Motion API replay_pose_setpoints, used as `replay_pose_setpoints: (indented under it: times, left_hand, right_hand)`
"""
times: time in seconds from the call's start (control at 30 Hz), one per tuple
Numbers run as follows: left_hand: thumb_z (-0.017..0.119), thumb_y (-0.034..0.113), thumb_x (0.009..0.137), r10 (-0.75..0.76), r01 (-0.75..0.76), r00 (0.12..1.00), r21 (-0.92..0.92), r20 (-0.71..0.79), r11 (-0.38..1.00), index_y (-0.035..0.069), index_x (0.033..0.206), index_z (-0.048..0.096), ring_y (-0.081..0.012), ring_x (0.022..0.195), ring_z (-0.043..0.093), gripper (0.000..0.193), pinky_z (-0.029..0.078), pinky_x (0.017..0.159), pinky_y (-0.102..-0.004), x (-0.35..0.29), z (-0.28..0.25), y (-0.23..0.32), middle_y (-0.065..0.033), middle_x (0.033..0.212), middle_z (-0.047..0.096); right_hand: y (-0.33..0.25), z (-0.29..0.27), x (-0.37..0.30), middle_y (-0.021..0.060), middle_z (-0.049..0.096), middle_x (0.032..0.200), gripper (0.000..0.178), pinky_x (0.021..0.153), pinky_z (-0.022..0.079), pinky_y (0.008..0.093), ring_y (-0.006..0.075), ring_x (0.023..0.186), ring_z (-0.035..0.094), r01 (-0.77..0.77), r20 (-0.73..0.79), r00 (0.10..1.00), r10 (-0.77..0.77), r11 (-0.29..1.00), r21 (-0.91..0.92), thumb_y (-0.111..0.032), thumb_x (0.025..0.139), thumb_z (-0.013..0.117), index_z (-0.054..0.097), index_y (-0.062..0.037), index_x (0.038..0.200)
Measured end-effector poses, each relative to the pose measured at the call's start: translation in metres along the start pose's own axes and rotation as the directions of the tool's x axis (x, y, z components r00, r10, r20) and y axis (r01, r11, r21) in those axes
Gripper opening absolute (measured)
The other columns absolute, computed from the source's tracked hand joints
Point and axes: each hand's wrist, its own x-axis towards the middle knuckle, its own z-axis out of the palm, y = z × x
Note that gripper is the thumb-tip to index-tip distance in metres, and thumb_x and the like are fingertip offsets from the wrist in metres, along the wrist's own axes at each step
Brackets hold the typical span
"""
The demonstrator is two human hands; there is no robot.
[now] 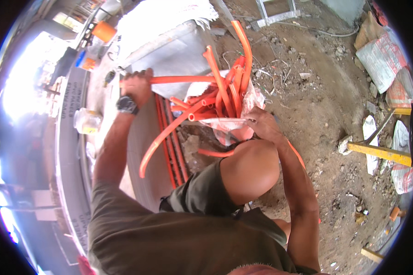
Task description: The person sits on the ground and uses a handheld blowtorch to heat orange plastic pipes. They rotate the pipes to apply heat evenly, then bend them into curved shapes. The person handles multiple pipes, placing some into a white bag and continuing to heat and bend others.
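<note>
Brown dirt floor [316, 105], strewn with stones and scraps, gives room to the right of the pale sack [257, 98], as far as the yellow metal bar [381, 153]. On the left, room is tighter: grey boards [144, 165] and long orange pipes [172, 146] run alongside, a grey sheet-topped block [170, 57] stands beyond, and the bent knee [250, 172] borders the near side.

Inside the sack leans a bundle of orange pipes [219, 82], smooth, hollow and unevenly angled; some bow, and one droops over the near left edge. The left hand [137, 88] has its fingers curled round a straight orange pipe [183, 79] reaching sideways to the bundle. At the sack's near rim, the right hand [264, 124] has its fingers pinched on the edge.

The pipes' lower ends are hidden in the sack, the right fingertips are hard to make out, and glare washes out the far left.
</note>
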Motion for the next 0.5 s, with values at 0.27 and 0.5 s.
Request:
replay_pose_setpoints:
  times: [0.27, 0.5]
  left_hand:
    - [0.074, 0.014, 0.08, -0.038, -0.025, 0.941, -0.182, -0.337, 0.983, 0.014, 0.092, 0.07, -0.0293, 0.076, 0.068, 0.013, 0.053, 0.072, -0.0445, -0.02, -0.08, -0.082, -0.0072, 0.082, 0.07]
    - [0.08, 0.032, 0.087, -0.055, 0.035, 0.998, -0.775, 0.0, 0.631, 0.01, 0.081, 0.067, -0.0311, 0.061, 0.066, 0.026, 0.051, 0.059, -0.0419, 0.02, -0.089, -0.025, -0.0123, 0.067, 0.065]
  right_hand:
    - [-0.034, -0.036, 0.011, 0.0147, 0.067, 0.12, 0.031, 0.1, 0.051, 0.0436, 0.0358, 0.113, 0.064, 0.045, -0.377, 0.925, -0.048, 0.999, -0.019, -0.018, 0.088, 0.075, 0.071, -0.0076, 0.117]
    - [-0.126, -0.139, 0.026, 0.023, 0.059, 0.134, 0.066, 0.105, 0.046, 0.0507, 0.0444, 0.121, 0.056, 0.029, -0.609, 0.677, -0.413, 0.842, -0.538, -0.03, 0.087, 0.081, 0.054, 0.0035, 0.137]
